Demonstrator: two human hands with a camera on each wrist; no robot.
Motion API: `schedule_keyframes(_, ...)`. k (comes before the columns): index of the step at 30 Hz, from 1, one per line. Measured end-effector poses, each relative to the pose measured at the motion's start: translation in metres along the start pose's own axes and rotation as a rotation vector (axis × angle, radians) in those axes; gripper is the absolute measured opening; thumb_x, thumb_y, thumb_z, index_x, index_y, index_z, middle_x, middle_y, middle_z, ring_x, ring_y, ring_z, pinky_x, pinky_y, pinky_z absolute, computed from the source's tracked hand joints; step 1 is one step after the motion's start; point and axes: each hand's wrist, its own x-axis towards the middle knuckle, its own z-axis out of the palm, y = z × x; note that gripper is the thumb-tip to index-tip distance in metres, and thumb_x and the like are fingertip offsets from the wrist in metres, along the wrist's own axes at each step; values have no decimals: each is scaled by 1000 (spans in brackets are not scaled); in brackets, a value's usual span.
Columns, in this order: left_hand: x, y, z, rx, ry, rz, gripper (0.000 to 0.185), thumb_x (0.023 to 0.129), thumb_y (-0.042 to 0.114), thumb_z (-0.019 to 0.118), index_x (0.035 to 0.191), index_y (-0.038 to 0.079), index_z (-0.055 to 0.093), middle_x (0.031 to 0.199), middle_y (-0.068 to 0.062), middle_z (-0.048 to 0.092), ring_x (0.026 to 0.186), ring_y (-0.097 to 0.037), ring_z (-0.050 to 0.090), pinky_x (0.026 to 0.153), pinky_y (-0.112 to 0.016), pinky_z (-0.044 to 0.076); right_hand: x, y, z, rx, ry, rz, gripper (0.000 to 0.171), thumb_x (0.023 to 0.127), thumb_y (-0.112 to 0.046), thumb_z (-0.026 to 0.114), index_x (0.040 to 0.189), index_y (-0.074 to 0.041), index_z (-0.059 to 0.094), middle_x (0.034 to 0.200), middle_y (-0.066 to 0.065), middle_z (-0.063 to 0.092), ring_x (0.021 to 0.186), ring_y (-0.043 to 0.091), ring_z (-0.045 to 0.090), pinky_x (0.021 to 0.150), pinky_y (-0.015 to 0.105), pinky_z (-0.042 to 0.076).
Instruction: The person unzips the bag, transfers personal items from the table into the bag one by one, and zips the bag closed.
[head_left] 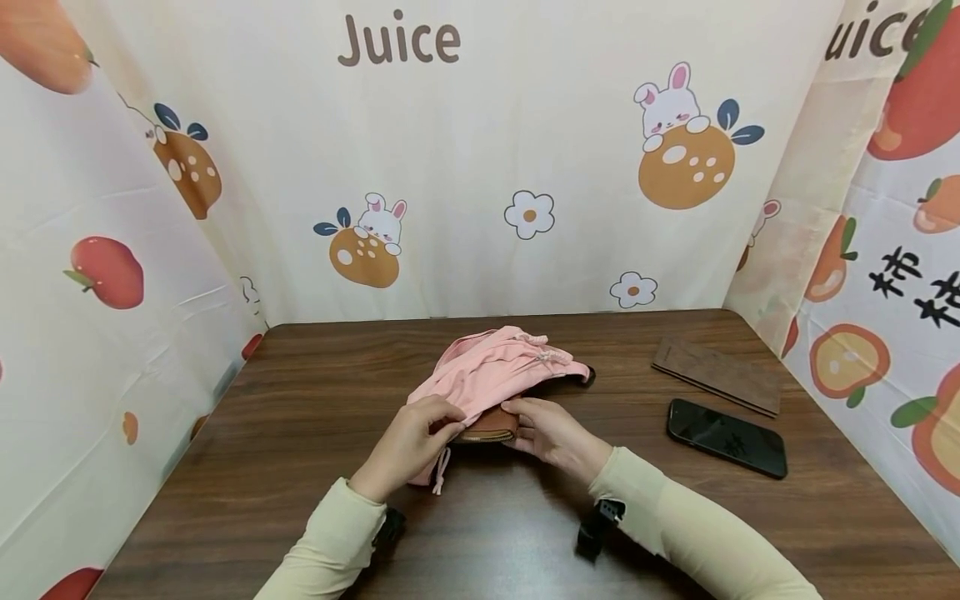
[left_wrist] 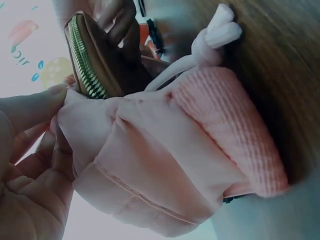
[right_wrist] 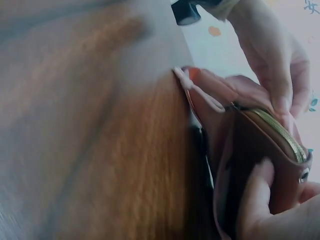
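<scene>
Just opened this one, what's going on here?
A person is working at a wooden table with both hands. The left hand pinches the edge of a pink bag, while the right hand holds a brown purse that sits partly inside the bag, its gold zip showing at the opening. Whether the purse is going in or coming out, this moment alone doesn't tell. A phone and a flat brown wallet lie off to the right, untouched.

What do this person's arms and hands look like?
The left sleeve and right sleeve are plain pale cream. A black left wrist camera and right wrist camera show beneath. The left hand and right hand wear no gloves.
</scene>
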Motion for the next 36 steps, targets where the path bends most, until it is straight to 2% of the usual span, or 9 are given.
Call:
schedule_keyframes(1,0,0,1,14,-2,2,6,85,6,74,89,11,73,87,3,69,82,-6,61,76,-25,52,-1,-1,-1,-11,-15,16,2,94,-11,58,93,-13,56,83,-2,66,79,13,65,74,30,56)
schedule_keyframes(5,-4,2,2,105,1,11,7,83,10,77,85,13,70,84,6,64,76,-4,56,71,-23,50,-2,-4,-4,-43,-48,32,15,92,-8,58,105,-8,51,88,3,65,81,16,66,76,34,57)
schedule_keyframes(10,-11,2,-1,272,31,49,24,72,13,86,78,15,62,74,8,51,67,-3,44,61,-19,41,-2,-4,-4,-40,-51,18,29,92,-3,56,118,-1,43,91,4,62,82,16,65,78,36,57)
schedule_keyframes(13,-12,2,-2,340,28,48,29,69,9,86,75,15,58,70,8,46,65,-4,41,59,-20,39,-2,-4,-3,-38,-42,10,29,93,-2,56,118,-2,41,90,3,61,81,15,65,78,36,57)
schedule_keyframes(15,-13,2,-3,369,21,22,27,69,4,83,74,14,59,69,9,47,64,-4,41,59,-20,39,-2,-3,-1,-30,-35,-3,25,93,-2,55,114,-3,42,90,3,61,80,15,65,76,35,57)
schedule_keyframes(19,-13,3,-4,360,27,-43,20,72,0,79,75,13,64,67,8,54,59,-3,47,57,-20,43,-2,0,2,5,-18,-46,20,93,1,55,110,-2,44,90,3,60,79,14,64,73,32,57)
schedule_keyframes(24,-13,4,-5,300,46,-82,21,74,3,81,74,14,63,66,9,57,56,-1,50,56,-19,44,-5,1,8,35,19,-86,30,92,2,56,119,3,42,93,5,59,81,13,63,71,30,57)
schedule_keyframes(31,-12,5,-4,256,56,-74,22,74,5,81,71,17,63,65,10,57,57,2,50,56,-16,43,-5,3,15,34,80,-100,46,93,3,55,134,11,36,97,7,58,83,14,63,71,31,57)
schedule_keyframes(36,-12,4,-3,243,84,-46,23,72,5,82,71,16,63,65,9,58,58,1,51,55,-17,43,-3,6,18,39,83,-108,36,93,4,54,126,9,42,94,7,60,82,14,63,72,31,56)
